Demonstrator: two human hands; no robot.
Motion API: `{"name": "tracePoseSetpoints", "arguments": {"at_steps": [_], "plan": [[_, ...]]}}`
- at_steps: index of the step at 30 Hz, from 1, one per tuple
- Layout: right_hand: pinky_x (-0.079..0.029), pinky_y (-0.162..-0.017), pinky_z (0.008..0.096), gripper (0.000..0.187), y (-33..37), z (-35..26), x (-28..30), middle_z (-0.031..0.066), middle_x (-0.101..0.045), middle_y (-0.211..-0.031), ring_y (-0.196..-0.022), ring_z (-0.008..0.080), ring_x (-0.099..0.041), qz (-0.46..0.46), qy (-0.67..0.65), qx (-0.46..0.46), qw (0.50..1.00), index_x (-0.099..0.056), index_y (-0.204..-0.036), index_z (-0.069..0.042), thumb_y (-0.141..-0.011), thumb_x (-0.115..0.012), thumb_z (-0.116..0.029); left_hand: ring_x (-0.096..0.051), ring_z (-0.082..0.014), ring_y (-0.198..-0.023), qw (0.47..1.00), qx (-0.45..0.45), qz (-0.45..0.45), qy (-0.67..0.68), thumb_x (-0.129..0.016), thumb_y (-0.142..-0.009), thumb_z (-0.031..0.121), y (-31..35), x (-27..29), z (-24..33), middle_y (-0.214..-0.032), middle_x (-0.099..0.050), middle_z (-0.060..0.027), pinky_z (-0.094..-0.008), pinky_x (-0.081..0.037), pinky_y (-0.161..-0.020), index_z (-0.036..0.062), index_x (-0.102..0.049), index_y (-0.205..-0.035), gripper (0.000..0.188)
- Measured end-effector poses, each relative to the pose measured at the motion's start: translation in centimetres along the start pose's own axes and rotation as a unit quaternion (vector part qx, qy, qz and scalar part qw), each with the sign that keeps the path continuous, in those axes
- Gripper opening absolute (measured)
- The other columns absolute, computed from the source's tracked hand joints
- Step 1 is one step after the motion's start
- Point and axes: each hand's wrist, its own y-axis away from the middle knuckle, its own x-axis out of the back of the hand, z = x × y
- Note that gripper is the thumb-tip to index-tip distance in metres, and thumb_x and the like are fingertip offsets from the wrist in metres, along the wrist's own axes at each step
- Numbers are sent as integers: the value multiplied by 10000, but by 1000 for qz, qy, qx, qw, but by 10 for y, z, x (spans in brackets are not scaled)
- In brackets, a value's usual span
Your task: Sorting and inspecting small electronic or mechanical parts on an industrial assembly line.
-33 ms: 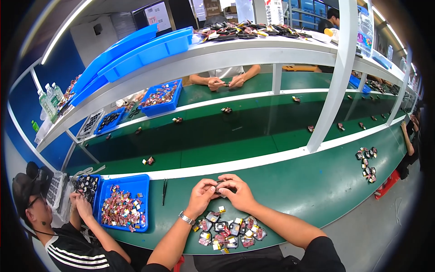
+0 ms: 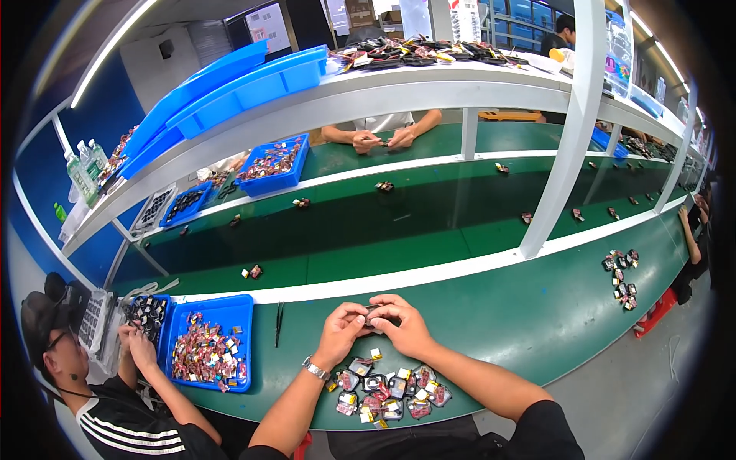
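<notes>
green table (image 2: 498, 322) is stretching out wide, with a white rail (image 2: 383, 279) running along its far edge. near the front, the left hand (image 2: 343, 330) and the right hand (image 2: 404, 328) are holding one small dark piece (image 2: 371, 310) between them. the thumbs and fingers of both hands are pinching it, so most of it is hiding. the piece is sitting just past a pile of little parts (image 2: 392, 387), which are showing black, pink, clear and yellow bits. black tweezers (image 2: 278, 325) are lying to the left, near a blue tray (image 2: 249, 330).

the piece is looking light, and maybe hard like plastic, so it is probably not bending much. its outside may be feeling smooth and a bit slippery. if it is matching the pile, its thin bits could be breaking easily. holding its outer edges with gentle fingertips is seeming best; squeezing its middle hard is seeming risky.
</notes>
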Motion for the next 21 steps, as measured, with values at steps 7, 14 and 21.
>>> {"name": "tracePoseSetpoints", "arguments": {"at_steps": [7,14,21], "plan": [[-514,-835,282,132,-1,-5,-1,89,-558,-1258,-1004,156,-609,-20,-109,-83,990,-707,-972,-23,-851,-667,-59,-642,-154,-939,999,-4,-4,-52,-562,-953,50,1,8,-2,-999,-624,-80,-317,-582,-823,28,-535,-1066,119],[-483,-876,345,127,4,-16,-3,86,-634,-1122,-1048,238,-586,45,149,55,986,-727,-924,-59,-800,-706,-80,-621,-122,-965,996,29,28,-76,-553,-963,65,1,3,-4,-1081,-630,-80,-280,-559,-838,34,-524,-1099,143],[-476,-890,370,124,7,-16,-10,89,-632,-1117,-1053,277,-564,101,219,96,966,-728,-905,-76,-784,-714,-97,-635,-186,-1017,1000,20,2,-23,-494,-986,58,0,-1,-4,-1073,-639,-113,-344,-556,-879,31,-486,-1155,170]]}}
